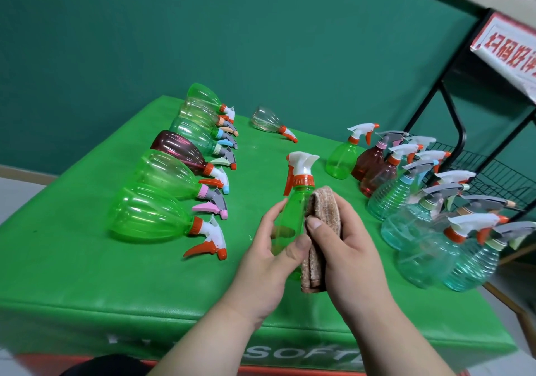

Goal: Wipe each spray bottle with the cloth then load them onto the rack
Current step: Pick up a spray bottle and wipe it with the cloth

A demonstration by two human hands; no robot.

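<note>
My left hand (266,256) grips a small green spray bottle (293,210) with a white and orange trigger head, held upright above the green table (87,274). My right hand (348,248) holds a folded brown cloth (324,210) pressed against the bottle's right side. Several spray bottles lie on their sides in a row at the left (162,190). One clear bottle (269,121) lies alone at the back. Several more bottles stand upright in a cluster at the right (412,201). A black wire rack (493,166) stands past the table's right edge.
A green wall rises behind the table. A white sign with red characters (513,44) hangs on the rack's upper frame. The table's front face carries white lettering (290,352). Open green surface lies between the two bottle groups.
</note>
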